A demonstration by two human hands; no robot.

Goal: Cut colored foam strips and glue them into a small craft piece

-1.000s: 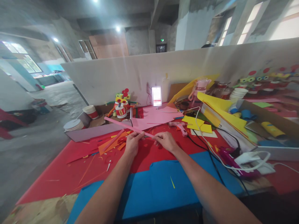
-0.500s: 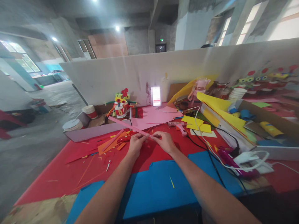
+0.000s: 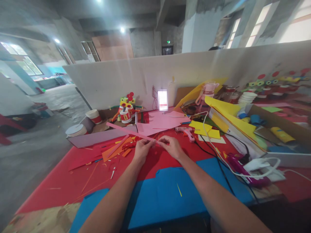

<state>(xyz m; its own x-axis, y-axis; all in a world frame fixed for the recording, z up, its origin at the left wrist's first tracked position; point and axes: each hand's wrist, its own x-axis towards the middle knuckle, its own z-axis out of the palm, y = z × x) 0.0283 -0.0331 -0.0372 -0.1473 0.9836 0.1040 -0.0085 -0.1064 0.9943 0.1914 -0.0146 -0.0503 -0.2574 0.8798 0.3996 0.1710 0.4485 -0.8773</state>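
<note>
A long narrow pink paper strip is held between my two hands above the red table cover. My left hand pinches it near its right end, fingertips closed. Just to the right, my right hand pinches the end of the same strip, its fingers nearly meeting the left ones. The rest of the strip sticks out to the upper left, past my left hand. Beyond my hands lie pink paper sheets. A pink glue gun rests to the right of my right hand.
Orange paper scraps and small cuttings lie at left. A cup figure stands in a shallow box behind. At right are yellow paper pieces, a purple hair-dryer-like tool, cables and an open box. Blue cloth covers the near edge.
The strip's free left end has shifted a little further left and slightly down. Both hands stay pinched on it in nearly the same place.
</note>
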